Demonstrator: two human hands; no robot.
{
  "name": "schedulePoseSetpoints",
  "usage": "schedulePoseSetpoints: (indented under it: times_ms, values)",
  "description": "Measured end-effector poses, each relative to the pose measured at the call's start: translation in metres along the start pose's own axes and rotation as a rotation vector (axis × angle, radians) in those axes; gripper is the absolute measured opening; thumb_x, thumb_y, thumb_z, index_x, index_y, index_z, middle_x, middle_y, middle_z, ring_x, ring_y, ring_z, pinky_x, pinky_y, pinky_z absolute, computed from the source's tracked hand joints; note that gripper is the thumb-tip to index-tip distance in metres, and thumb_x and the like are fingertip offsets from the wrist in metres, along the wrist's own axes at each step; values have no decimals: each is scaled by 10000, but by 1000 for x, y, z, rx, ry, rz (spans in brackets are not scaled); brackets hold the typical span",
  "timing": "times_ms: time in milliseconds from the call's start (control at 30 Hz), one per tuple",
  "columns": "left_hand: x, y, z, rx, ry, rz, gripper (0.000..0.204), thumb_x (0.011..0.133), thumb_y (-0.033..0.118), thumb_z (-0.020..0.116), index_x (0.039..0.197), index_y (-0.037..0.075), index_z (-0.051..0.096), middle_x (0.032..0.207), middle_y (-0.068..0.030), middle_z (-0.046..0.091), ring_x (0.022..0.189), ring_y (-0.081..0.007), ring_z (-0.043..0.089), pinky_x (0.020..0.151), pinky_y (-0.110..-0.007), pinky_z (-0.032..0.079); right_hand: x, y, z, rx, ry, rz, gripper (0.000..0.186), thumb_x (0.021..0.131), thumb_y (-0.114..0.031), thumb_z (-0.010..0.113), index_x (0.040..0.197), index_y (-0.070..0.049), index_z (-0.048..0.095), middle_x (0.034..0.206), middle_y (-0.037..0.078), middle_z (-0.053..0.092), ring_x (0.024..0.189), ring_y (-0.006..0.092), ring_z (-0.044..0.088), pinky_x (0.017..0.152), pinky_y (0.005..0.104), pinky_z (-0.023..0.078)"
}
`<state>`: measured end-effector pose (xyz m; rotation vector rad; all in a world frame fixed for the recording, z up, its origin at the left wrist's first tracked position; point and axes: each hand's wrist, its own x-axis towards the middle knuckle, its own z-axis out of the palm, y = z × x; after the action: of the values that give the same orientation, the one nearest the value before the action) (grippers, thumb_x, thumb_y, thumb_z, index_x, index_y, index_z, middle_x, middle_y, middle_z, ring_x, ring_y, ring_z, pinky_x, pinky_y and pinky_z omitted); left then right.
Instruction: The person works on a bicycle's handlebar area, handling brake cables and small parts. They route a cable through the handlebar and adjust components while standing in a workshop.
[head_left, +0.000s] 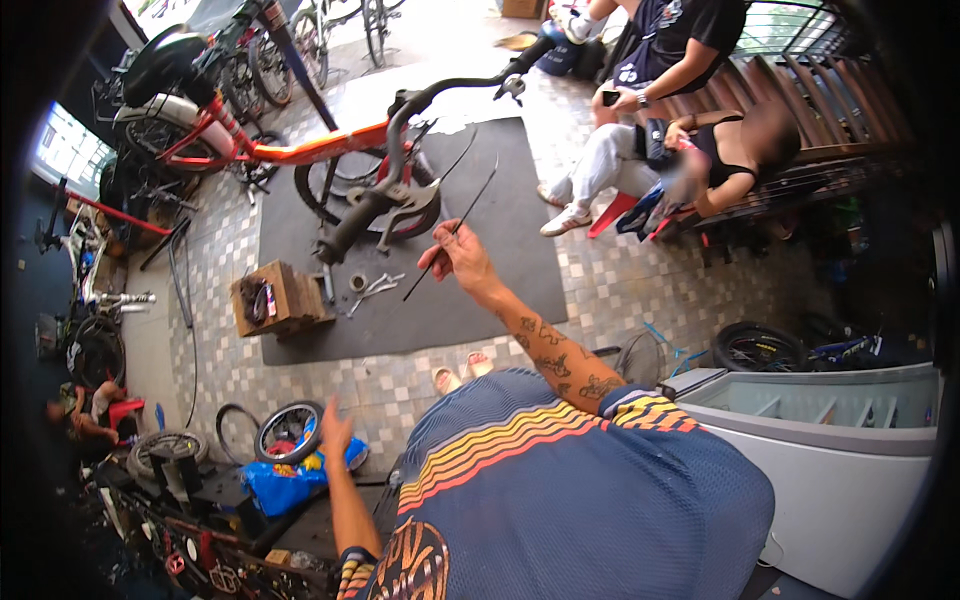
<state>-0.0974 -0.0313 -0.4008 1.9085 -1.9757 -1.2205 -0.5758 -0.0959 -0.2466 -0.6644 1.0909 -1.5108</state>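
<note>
My right hand (459, 258) is closed around a thin black cable (474, 205), which sticks out above and below the fingers at a slant. Just beyond it stands an orange-red bicycle (318, 147) with dark curved handlebars (394, 160); the grip end of the bars is left of the hand. Another thin dark cable arcs up near the bars. Lower left, my left hand (337, 432) is held out with fingers extended and nothing seen in it. It appears above or beside a small wheel (290, 433) and a blue plastic bag (285, 487).
A grey mat (510, 285) lies under the bicycle, with loose tools (374, 291) and a wooden box (277, 299) on it. Two people sit by a slatted bench (830, 110) at right. A white chest freezer (820, 490) stands beside me; bicycles line the left wall.
</note>
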Motion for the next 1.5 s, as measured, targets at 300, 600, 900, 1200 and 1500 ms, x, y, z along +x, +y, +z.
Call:
schedulePoseSetpoints:
  times_ms: [300,600,900,1200,1500]
  values:
    - [26,262,33,-280,236,328,414,985,153,725,1370,52,611,871,-47,675,726,-127,574,677,-300,485,16,3,14,-151,-49,-40,211,1111,-286,510,1098,-76,519,795,137,758,517,99,607,488,249,508]
    - [61,239,40,-254,206,431,223,1001,171,673,891,-8,746,750,-72,686,637,-123,546,593,-306,428,76,-27,-28,-169,-20,-98,301,1128,-350,491,1083,-65,580,839,136,759,581,104,640,527,247,530]
    - [70,254,31,-149,324,262,224,987,174,662,883,-6,744,810,-136,714,700,-245,664,657,-365,491,122,-40,-40,-66,-29,-90,383,1135,-370,466,1068,-22,613,899,159,772,626,143,675,604,268,580]
    - [75,268,27,-97,291,85,176,979,126,639,963,-11,748,810,-141,709,724,-212,668,690,-357,505,126,-79,-38,-14,-114,-141,382,1141,-363,455,1061,-22,607,892,170,764,623,145,660,594,268,549]
    - [62,313,-2,-276,247,9,390,1059,332,620,1265,8,689,1058,-87,745,899,-168,672,810,-329,529,141,-78,-60,-22,-99,-68,397,1134,-393,467,1094,-30,621,981,196,781,612,127,647,607,269,554]
